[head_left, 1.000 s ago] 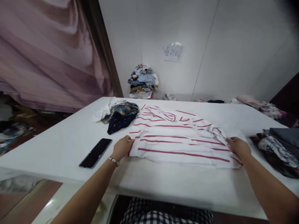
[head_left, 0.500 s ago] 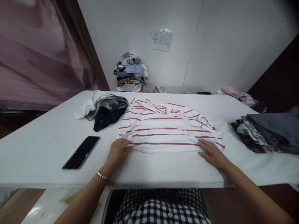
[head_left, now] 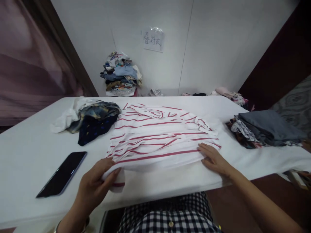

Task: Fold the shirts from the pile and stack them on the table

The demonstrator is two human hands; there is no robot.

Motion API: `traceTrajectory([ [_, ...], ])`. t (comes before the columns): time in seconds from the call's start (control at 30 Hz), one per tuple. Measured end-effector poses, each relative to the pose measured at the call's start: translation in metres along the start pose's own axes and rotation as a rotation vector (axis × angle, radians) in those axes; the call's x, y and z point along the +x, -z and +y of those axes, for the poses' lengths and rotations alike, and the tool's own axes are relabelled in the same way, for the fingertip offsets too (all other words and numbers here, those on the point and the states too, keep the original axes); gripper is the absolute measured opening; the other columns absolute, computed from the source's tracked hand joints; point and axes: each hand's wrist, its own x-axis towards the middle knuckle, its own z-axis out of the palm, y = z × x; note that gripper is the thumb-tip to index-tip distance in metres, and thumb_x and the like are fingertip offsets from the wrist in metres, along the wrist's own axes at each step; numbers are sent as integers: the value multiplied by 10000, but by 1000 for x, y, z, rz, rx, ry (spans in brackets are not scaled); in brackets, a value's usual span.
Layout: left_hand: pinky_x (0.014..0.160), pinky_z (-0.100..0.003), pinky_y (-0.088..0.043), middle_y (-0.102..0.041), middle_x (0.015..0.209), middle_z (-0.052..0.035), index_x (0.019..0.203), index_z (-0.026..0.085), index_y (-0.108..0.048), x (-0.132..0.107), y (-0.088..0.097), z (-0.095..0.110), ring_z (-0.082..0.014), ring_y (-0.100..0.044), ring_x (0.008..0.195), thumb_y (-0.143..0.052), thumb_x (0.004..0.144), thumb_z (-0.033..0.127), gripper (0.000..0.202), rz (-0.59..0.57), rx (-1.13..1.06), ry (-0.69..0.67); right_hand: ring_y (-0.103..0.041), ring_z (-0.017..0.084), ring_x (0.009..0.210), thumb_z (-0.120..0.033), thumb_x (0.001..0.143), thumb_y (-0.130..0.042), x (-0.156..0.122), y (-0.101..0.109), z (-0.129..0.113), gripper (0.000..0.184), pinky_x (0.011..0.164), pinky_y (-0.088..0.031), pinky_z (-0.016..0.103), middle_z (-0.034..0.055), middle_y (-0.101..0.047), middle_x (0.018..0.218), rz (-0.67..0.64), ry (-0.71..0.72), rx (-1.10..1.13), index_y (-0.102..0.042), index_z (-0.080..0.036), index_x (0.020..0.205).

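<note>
A white shirt with red stripes (head_left: 160, 139) lies partly folded in the middle of the white table (head_left: 29, 142). My left hand (head_left: 94, 186) grips its near left corner, fingers curled round the cloth and lifting it off the table. My right hand (head_left: 213, 158) lies flat on the shirt's near right edge, fingers stretched out and pressing it down.
A black phone (head_left: 62, 174) lies left of my left hand. A crumpled heap of dark and white clothes (head_left: 89, 118) sits at the far left. Folded clothes (head_left: 264, 129) are stacked at the right. More garments (head_left: 120, 72) are piled against the back wall, under a paper sign (head_left: 153, 39).
My left hand has drawn back toward me and taken hold of the shirt's near left corner, raising it. My right hand still rests flat on the right edge. The view swung right.
</note>
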Motion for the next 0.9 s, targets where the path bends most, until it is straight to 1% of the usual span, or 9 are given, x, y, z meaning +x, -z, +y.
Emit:
traceTrajectory([
  [0.13, 692, -343, -527, -692, 824, -52, 617, 243, -619, -3, 11, 19, -242, -630, 806, -648, 739, 443, 236, -79, -266, 137, -416, 298, 1360, -314, 893, -532, -2, -5, 2, 493, 1071, -371, 562, 95, -476, 1458, 17, 4, -56, -501, -317, 1385],
  [0.23, 573, -353, -496, -664, 731, -48, 511, 247, -550, -4, 21, 30, -229, -605, 676, -704, 668, 423, 282, -213, -463, 201, -458, 291, 1328, -272, 890, -509, -3, -6, 4, 417, 1051, -406, 542, 104, -512, 1425, 38, 36, -62, -585, -287, 1300],
  [0.3, 518, -368, -471, -622, 633, -37, 485, 261, -519, -4, 27, 33, -223, -568, 590, -727, 597, 467, 314, -311, -536, 241, -474, 290, 1315, -272, 891, -510, -4, -5, 3, 392, 1040, -426, 530, 108, -523, 1414, 54, 57, -56, -607, -271, 1271],
  [0.37, 490, -376, -459, -574, 564, -24, 476, 272, -495, -4, 30, 32, -218, -536, 544, -730, 558, 496, 334, -354, -537, 266, -455, 291, 1331, -286, 894, -521, -7, -4, 0, 397, 1044, -428, 524, 104, -504, 1433, 64, 67, -45, -597, -275, 1284],
  [0.43, 480, -374, -462, -546, 534, -15, 480, 279, -497, -2, 31, 31, -212, -520, 524, -732, 553, 486, 322, -332, -505, 254, -414, 295, 1362, -304, 898, -534, -9, -3, -4, 425, 1063, -409, 528, 91, -470, 1463, 60, 55, -37, -567, -295, 1321],
  [0.5, 493, -371, -479, -566, 557, -15, 498, 285, -531, 3, 30, 29, -213, -536, 542, -734, 567, 472, 286, -277, -480, 245, -398, 299, 1373, -323, 899, -547, -11, -4, -6, 452, 1073, -397, 533, 83, -456, 1475, 56, 30, -35, -537, -314, 1351],
  [0.63, 512, -336, -491, -619, 611, -6, 516, 269, -556, 21, 30, 30, -210, -570, 595, -735, 577, 475, 280, -206, -396, 217, -428, 295, 1352, -339, 895, -566, -12, -7, -5, 462, 1062, -410, 528, 81, -483, 1454, 72, 10, -38, -531, -325, 1355],
  [0.77, 476, -262, -437, -634, 661, 14, 592, 235, -583, 53, 31, 42, -160, -526, 583, -756, 570, 467, 290, -78, -265, 207, -481, 295, 1309, -308, 893, -550, -3, -11, 1, 404, 1049, -422, 536, 102, -555, 1383, 111, 5, -68, -591, -277, 1294],
  [0.9, 474, -239, -379, -580, 602, 21, 637, 206, -586, 92, 25, 58, -133, -474, 549, -748, 573, 506, 346, 33, -182, 222, -552, 302, 1230, -266, 867, -527, 12, -14, 5, 301, 1026, -439, 548, 101, -642, 1268, 147, -20, -46, -689, -249, 1119],
])
